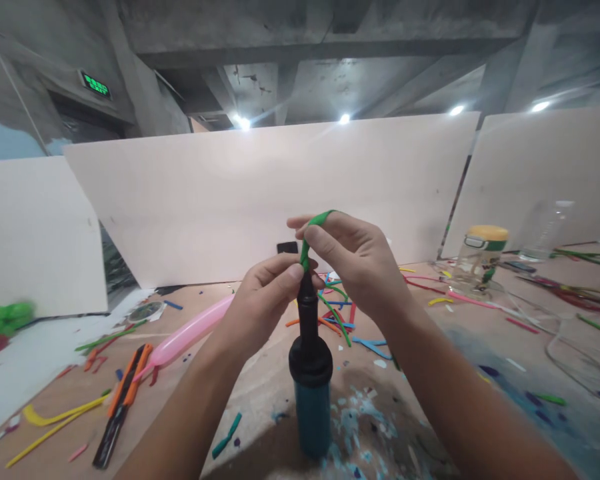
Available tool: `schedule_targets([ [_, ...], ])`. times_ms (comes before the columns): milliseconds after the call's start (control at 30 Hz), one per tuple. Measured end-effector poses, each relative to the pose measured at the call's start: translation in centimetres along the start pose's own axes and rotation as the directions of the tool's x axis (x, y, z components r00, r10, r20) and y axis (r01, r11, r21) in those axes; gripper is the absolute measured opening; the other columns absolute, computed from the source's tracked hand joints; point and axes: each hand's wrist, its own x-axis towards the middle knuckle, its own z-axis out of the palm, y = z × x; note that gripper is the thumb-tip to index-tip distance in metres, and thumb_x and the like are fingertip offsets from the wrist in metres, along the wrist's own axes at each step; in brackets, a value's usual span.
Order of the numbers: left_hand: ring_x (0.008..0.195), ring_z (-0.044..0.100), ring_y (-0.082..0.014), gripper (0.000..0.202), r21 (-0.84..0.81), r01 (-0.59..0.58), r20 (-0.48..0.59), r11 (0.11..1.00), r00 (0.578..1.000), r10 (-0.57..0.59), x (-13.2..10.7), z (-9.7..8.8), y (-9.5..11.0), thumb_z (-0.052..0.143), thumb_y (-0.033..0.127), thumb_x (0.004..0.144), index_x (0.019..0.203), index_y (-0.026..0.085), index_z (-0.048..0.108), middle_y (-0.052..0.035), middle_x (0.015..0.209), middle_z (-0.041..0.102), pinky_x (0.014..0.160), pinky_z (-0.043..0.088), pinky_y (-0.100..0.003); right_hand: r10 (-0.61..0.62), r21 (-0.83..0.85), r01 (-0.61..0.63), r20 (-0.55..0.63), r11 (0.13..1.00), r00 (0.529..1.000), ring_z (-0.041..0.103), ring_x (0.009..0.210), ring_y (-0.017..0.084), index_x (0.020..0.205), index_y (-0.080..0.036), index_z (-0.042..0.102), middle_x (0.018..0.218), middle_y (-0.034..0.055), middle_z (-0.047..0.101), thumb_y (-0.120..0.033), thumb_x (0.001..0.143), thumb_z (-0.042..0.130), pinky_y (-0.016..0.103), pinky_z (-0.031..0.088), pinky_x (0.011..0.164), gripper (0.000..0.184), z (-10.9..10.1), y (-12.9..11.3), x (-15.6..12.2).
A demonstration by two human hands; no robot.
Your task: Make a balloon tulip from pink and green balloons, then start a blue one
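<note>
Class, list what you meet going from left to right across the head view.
Green balloons → orange knife → pink balloon → pump → yellow-lidded jar → clear bottle.

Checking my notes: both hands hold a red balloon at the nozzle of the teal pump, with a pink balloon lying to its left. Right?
Not quite: the head view shows the balloon is green, not red. The left hand and right hand do hold it at the nozzle of the teal pump, and a pink balloon lies to its left.
</note>
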Motion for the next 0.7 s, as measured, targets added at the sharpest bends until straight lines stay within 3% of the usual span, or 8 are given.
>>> schedule_targets([
  [133, 0.070, 0.057, -0.0148, 0.012, -0.050, -0.005, 0.035, 0.999, 0.999, 0.006, 0.0, 0.0, -0.3, 0.058, 0.026, 0.080, 0.082, 0.016, 0.063, -0.0032, 0.073, 0.062, 0.072, 0.045, -0.029, 0.012, -0.022, -0.012, -0.028, 1.000, 1.000, 0.061, 0.081, 0.017, 0.082, -0.020, 0.065, 0.086, 0.0031, 0.065, -0.040, 0.082, 0.059, 0.024, 0.052, 0.059, 0.021, 0.1, -0.2, 0.0],
  [300, 0.070, 0.058, -0.0154, 0.009, -0.078, -0.030, 0.074, 0.997, 0.997, 0.036, 0.0, -0.1, -0.4, 0.051, 0.024, 0.082, 0.082, 0.017, 0.057, -0.0038, 0.073, 0.061, 0.072, 0.045, -0.030, 0.085, 0.049, -0.087, 0.041, 0.995, 0.996, 0.053, 0.049, 0.009, 0.089, -0.021, 0.064, 0.072, 0.0004, 0.062, -0.040, 0.083, 0.056, 0.021, 0.046, 0.041, 0.021, 0.2, -0.1, -0.4],
  [400, 0.068, 0.059, -0.0168, 0.009, -0.129, -0.005, 0.103, 0.992, 0.994, 0.018, -0.1, 0.3, -0.5, 0.045, 0.024, 0.083, 0.083, 0.017, 0.051, -0.0045, 0.069, 0.062, 0.070, 0.045, -0.031, 0.099, 0.089, -0.104, 0.055, 0.991, 0.993, 0.055, 0.048, 0.009, 0.087, -0.021, 0.062, 0.074, 0.0008, 0.063, -0.038, 0.083, 0.056, 0.020, 0.046, 0.040, 0.018, 0.1, -0.5, -0.6],
  [500, 0.051, 0.052, -0.0129, 0.009, -0.194, -0.008, 0.119, 0.981, 0.992, 0.032, -0.2, 1.0, -0.8, 0.042, 0.026, 0.082, 0.084, 0.018, 0.046, 0.0002, 0.057, 0.054, 0.061, 0.045, -0.030, 0.175, 0.139, -0.192, 0.127, 0.971, 0.976, 0.055, 0.042, 0.009, 0.090, -0.021, 0.059, 0.074, 0.0003, 0.062, -0.038, 0.084, 0.055, 0.020, 0.045, 0.034, 0.019, 0.1, -1.1, -0.8],
  [700, 0.039, 0.038, -0.0086, 0.024, -0.251, -0.027, 0.056, 0.968, 0.998, 0.043, -0.4, 2.1, -1.3, 0.046, 0.031, 0.078, 0.099, 0.022, 0.045, 0.0058, 0.053, 0.044, 0.042, 0.038, -0.023, 0.272, 0.188, -0.313, 0.217, 0.931, 0.938, 0.057, 0.039, 0.012, 0.097, -0.023, 0.056, 0.063, -0.0026, 0.058, -0.041, 0.084, 0.054, 0.022, 0.045, 0.030, 0.024, 0.2, -1.5, -1.1],
])
